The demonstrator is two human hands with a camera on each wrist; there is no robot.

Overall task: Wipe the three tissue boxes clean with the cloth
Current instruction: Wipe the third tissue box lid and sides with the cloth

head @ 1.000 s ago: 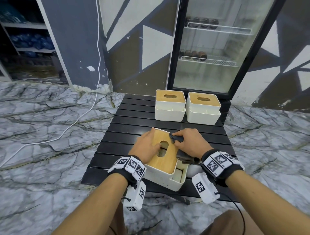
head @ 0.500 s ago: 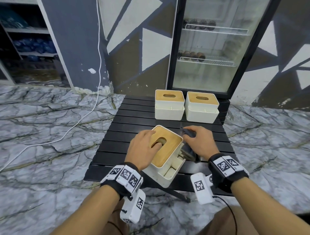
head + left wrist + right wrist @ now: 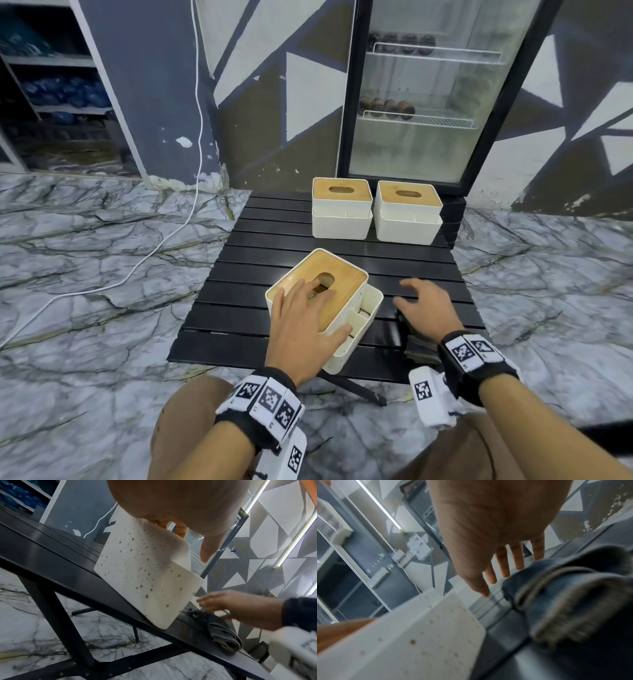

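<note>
While your left hand (image 3: 301,318) grips the speckled nearest tissue box (image 3: 342,291) with fingers hooked into its lid slot, steadying it, your right hand (image 3: 423,308) hovers spread and empty over the cloth (image 3: 221,632) lying just right of that box, likely to regrip.

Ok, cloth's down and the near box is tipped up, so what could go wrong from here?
1. The near box stands tilted on its edge at the table's front, held only by the left hand; a slip could drop it off.
2. Brown spots still dot its underside, so that face looks unwiped.
3. The cloth lies near the front edge under the open right hand; a careless grab might push it off.
</note>
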